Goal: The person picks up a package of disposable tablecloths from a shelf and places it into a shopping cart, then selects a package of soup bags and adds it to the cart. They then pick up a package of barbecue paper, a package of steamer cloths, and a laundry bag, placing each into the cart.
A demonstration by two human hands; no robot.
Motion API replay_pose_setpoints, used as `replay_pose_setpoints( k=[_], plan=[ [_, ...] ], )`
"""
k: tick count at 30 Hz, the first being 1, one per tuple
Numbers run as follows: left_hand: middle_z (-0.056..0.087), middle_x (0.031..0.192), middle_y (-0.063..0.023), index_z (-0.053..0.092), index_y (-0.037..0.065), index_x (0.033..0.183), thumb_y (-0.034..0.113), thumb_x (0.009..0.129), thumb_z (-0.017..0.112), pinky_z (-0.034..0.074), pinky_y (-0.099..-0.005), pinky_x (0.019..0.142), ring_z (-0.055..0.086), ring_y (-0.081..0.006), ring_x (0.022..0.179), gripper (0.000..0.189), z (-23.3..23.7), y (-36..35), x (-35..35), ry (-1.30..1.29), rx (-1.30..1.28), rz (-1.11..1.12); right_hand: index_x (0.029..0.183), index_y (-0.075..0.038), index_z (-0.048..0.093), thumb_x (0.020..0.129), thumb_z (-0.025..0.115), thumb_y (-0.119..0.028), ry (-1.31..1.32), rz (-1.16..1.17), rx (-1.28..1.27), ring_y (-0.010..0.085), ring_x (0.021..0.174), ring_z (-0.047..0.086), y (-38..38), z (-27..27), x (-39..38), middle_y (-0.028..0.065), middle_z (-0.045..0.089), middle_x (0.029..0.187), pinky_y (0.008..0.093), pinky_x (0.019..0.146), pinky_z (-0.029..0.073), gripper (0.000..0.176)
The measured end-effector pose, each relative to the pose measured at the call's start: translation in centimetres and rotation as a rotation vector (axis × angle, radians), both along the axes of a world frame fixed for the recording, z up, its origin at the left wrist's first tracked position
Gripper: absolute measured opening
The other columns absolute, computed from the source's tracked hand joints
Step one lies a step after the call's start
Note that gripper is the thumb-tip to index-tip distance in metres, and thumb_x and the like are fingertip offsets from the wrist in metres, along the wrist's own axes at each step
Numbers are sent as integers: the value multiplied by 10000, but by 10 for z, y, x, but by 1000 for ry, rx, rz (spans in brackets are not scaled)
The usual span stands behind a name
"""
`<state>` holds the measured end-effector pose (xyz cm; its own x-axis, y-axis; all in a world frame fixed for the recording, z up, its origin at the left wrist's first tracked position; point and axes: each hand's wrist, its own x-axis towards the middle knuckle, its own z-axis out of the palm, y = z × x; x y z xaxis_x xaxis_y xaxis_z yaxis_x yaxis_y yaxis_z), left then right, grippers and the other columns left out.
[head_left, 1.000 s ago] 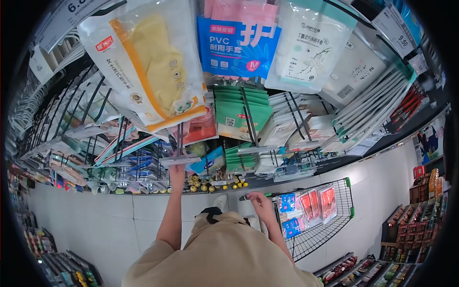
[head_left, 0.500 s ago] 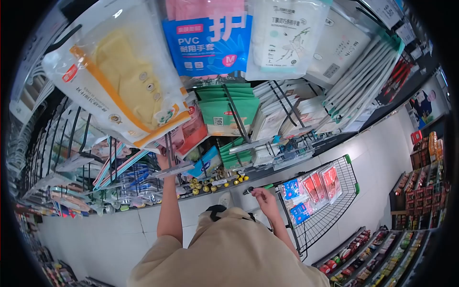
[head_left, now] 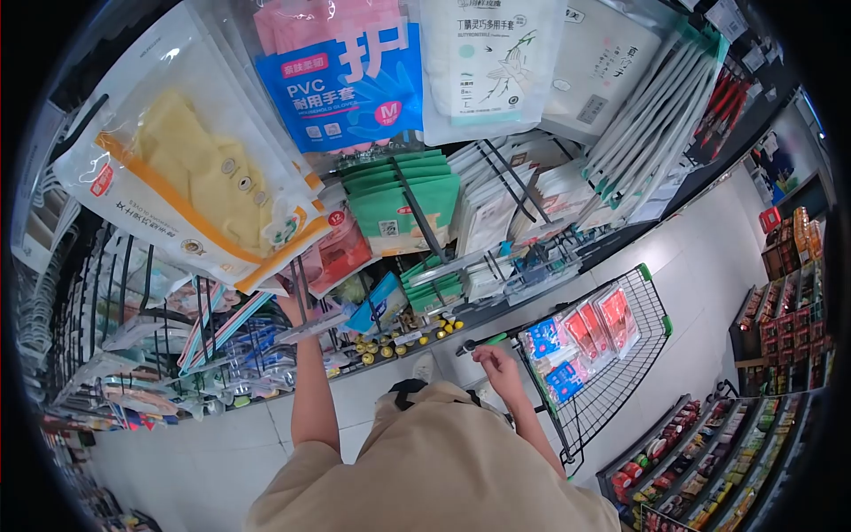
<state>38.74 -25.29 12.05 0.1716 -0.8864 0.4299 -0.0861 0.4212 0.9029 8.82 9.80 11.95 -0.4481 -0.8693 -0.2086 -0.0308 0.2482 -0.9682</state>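
Observation:
My left hand point(head_left: 294, 307) reaches up into the hanging rack, at the lower edge of a red packet point(head_left: 337, 254). Its fingers are mostly hidden by the rack prongs and the packages, so their grip does not show. Just above it hangs a large clear bag with a yellow glove point(head_left: 199, 160). My right hand point(head_left: 498, 367) hovers low beside the shopping cart's handle point(head_left: 483, 343), fingers curled in with nothing visible in them. In the cart point(head_left: 612, 381) lie several red packets point(head_left: 596, 326) and blue-and-pink glove packets point(head_left: 564, 379).
Blue-and-pink PVC glove packs point(head_left: 346, 102), white glove packs point(head_left: 487, 71) and green packets point(head_left: 403, 208) hang on metal prongs ahead. Low shelves of packaged goods point(head_left: 700, 461) stand behind the cart, across the tiled floor point(head_left: 213, 452).
The view has shifted, so the hanging packs sit further left and the cart slightly lower. My left hand stays at the red packet; my right hand remains by the cart handle.

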Motion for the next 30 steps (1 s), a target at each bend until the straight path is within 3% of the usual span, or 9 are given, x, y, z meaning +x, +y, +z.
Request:
replay_pose_setpoints(
  k=[10, 12, 13, 22, 24, 25, 26, 28, 30],
  plan=[
    [593, 1116, -110, 443, -25, 1319, 89, 864, 714, 505, -263, 683, 595, -141, 811, 541, 15, 3, 6, 69, 150, -83, 1118, 32, 617, 964, 521, -39, -30, -2, -10, 158, 927, 677, 7, -5, -3, 105, 708, 961, 280, 829, 519, 194],
    [595, 1075, -113, 424, -25, 1332, 170, 865, 731, 509, -256, 663, 600, -144, 802, 592, 5, -8, 13, 89, 265, -311, 1114, 29, 620, 958, 527, -39, -10, 9, -1, 158, 922, 677, 8, -4, -5, 108, 710, 957, 280, 824, 518, 194],
    [596, 1069, -109, 432, -18, 1323, 182, 865, 734, 508, -258, 665, 598, -144, 810, 585, -2, -11, 16, 83, 295, -311, 1114, 29, 620, 958, 527, -39, -11, 9, -2, 158, 922, 677, 8, -5, -5, 108, 710, 957, 280, 824, 518, 194],
    [610, 1019, -76, 493, 42, 1248, 277, 858, 756, 502, -274, 678, 582, -146, 873, 526, -4, 0, 24, 157, 538, -165, 1110, 28, 620, 942, 527, -20, -6, 2, -2, 145, 894, 664, 14, -8, -7, 91, 703, 940, 277, 819, 516, 198],
    [603, 993, -57, 485, 76, 1257, 265, 844, 773, 494, -264, 595, 581, -121, 826, 538, 3, 15, 28, 131, 623, 20, 1122, 23, 614, 940, 523, -18, -33, 6, -35, 136, 896, 656, 16, -16, -9, 83, 698, 951, 272, 821, 513, 207],
    [588, 983, -39, 494, 90, 1236, 253, 851, 767, 520, -287, 619, 587, -137, 799, 500, -53, -1, 61, -502, 69, 6, 1122, 23, 614, 940, 523, -18, -36, 4, -36, 136, 896, 656, 17, -16, -9, 83, 698, 951, 272, 821, 513, 207],
    [588, 983, -39, 494, 90, 1236, 253, 851, 767, 520, -287, 619, 587, -137, 799, 500, -42, 5, 57, -504, 67, 5, 1127, 20, 612, 938, 527, -18, -43, 11, -35, 133, 906, 654, 17, -17, -9, 81, 697, 960, 271, 826, 511, 211],
    [593, 1026, -44, 457, 101, 1273, 212, 872, 739, 555, -334, 665, 611, -174, 848, 503, -7, 27, 46, 298, 472, -129, 1133, 16, 610, 935, 531, -19, -54, 18, -34, 130, 915, 653, 17, -16, -8, 80, 697, 970, 270, 830, 509, 215],
    [598, 1041, -51, 438, 107, 1292, 199, 899, 698, 562, -357, 689, 621, -189, 872, 480, 0, 34, 52, 333, 480, -166, 1145, 13, 606, 930, 545, -32, -28, 67, 16, 135, 938, 653, 16, -14, -8, 86, 701, 1002, 274, 838, 508, 227]
  ],
)
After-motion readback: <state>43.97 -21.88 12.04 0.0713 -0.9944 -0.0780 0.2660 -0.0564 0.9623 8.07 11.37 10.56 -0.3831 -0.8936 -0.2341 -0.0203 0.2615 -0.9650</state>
